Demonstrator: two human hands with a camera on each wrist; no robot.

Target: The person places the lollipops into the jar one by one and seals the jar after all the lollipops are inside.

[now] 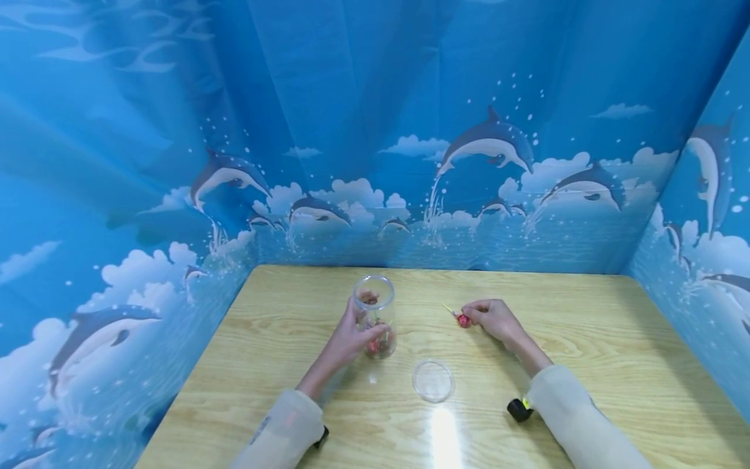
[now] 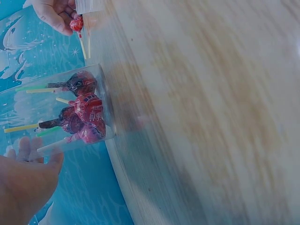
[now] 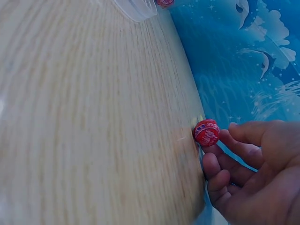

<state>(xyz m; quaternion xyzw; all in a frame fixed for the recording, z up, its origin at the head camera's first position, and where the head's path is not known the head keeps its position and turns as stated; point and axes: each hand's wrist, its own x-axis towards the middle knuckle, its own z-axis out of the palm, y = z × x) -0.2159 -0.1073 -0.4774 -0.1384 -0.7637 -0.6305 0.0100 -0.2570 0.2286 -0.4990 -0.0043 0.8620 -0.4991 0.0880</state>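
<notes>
My left hand point(image 1: 359, 333) grips a clear plastic jar point(image 2: 105, 101) around its side. Inside the jar, several wrapped lollipops point(image 2: 89, 108) have their red and dark heads at the bottom and their yellow, green and white sticks pointing toward the mouth. Right of the jar, my right hand point(image 1: 494, 318) has thumb and fingertips at the head of a red-wrapped lollipop point(image 3: 206, 132), pinching it close over the table. Its yellow stick points away to the upper left in the head view. The remaining fingers of that hand are curled.
A round clear lid point(image 1: 433, 381) lies on the wooden table point(image 1: 586, 326) between the two forearms. Blue dolphin-print curtains point(image 1: 363, 163) stand behind the table and along both sides. A black wrist device point(image 1: 519, 410) sits at the right cuff.
</notes>
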